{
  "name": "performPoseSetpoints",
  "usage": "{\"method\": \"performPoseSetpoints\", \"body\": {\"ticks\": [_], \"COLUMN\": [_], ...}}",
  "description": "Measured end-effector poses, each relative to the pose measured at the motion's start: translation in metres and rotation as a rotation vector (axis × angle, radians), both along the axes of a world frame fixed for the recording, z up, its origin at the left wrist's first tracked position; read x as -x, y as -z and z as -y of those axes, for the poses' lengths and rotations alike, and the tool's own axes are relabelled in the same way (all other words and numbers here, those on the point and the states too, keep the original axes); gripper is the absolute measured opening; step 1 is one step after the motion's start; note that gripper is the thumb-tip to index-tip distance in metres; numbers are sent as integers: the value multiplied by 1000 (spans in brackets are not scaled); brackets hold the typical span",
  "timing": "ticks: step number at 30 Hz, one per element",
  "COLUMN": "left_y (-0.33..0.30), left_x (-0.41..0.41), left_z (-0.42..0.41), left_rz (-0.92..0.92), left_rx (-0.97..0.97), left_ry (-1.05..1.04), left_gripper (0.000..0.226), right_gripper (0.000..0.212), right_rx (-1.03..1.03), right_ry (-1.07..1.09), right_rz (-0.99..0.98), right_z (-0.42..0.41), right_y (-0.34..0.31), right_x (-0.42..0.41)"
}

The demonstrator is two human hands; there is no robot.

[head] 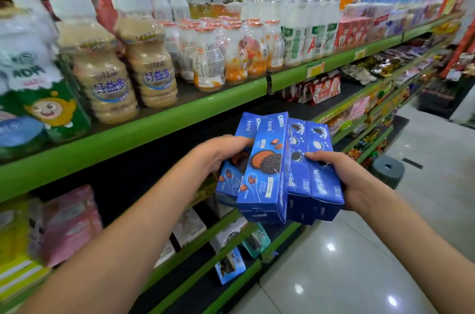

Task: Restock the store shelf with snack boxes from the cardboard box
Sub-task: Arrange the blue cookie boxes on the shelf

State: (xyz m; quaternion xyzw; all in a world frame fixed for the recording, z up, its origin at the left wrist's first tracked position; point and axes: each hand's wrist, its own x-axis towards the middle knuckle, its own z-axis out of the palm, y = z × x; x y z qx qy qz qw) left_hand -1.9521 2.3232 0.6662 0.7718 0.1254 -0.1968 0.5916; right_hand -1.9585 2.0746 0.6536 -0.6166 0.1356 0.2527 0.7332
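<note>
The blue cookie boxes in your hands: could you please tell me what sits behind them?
Behind the blue cookie boxes lies a dark bare stretch of the green-edged shelf, with red snack bags farther right. The boxes hide whatever is directly behind them.

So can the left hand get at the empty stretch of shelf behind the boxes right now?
Probably not freely: the left hand grips the blue snack boxes together with the right hand. The dark shelf ahead looks unobstructed, though.
</note>
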Motion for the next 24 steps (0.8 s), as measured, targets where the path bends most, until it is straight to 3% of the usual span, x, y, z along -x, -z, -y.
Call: {"method": "performPoseSetpoints", "body": {"ticks": [8, 16, 21, 24], "left_y": [-2, -15, -16, -17], "left_x": [-21, -29, -32, -30], "left_z": [9, 11, -1, -7], "left_rz": [3, -24, -22, -42], "left_rx": [-66, -88, -56, -83], "left_ry": [-65, -78, -78, -68], "left_gripper": [34, 75, 45, 43], "right_gripper": [60, 58, 34, 27], "right_rx": [-52, -95, -71, -53], "right_ry": [-95, -141, -189, -211], "right_rz": [39, 72, 70, 61], "right_z": [12, 12, 5, -4], "right_y": [0, 3, -7, -10], "right_x": [-44, -59, -70, -76]}}
